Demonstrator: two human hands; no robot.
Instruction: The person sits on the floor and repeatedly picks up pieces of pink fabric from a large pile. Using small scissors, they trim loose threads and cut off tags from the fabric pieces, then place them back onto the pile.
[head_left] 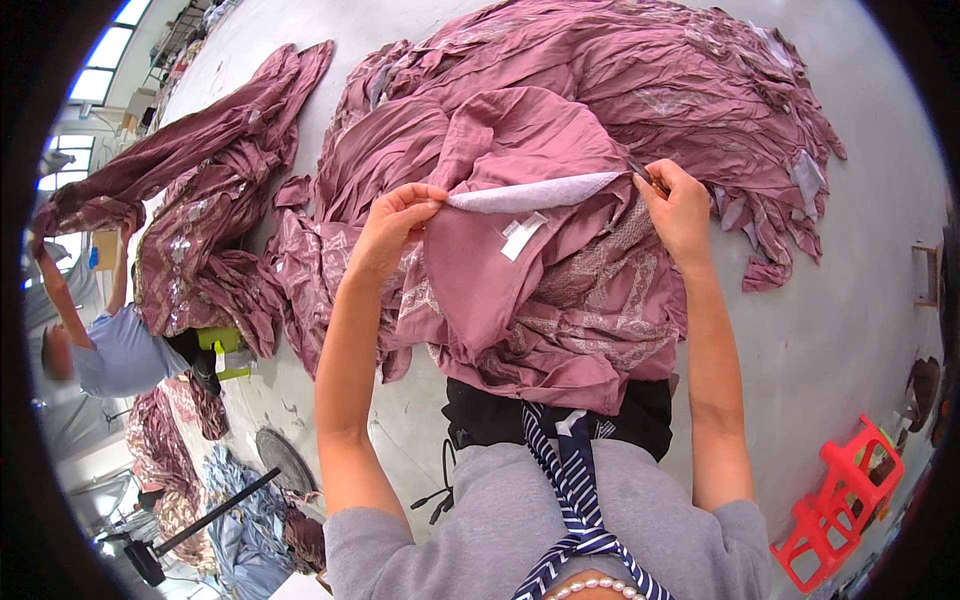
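A dusty-pink garment [480,290] with pale patterned bands hangs over my lap and front. My left hand [400,220] is closed, pinching one end of its pale folded edge [535,193] between thumb and fingers. The edge stretches almost straight across to my right hand [680,210], which is closed at the other end. Between those fingers shows a small dark pointed tool [650,178], perhaps thread snips; its handle is mostly hidden. A white label [522,236] lies on the pink cloth below the edge.
A large heap of the same pink cloth [620,70] covers the pale surface ahead. At left, another person [130,350] lifts pink cloth [210,220]. A red plastic stool [835,500] is at lower right, a black pole [215,515] and blue cloth [240,530] at lower left.
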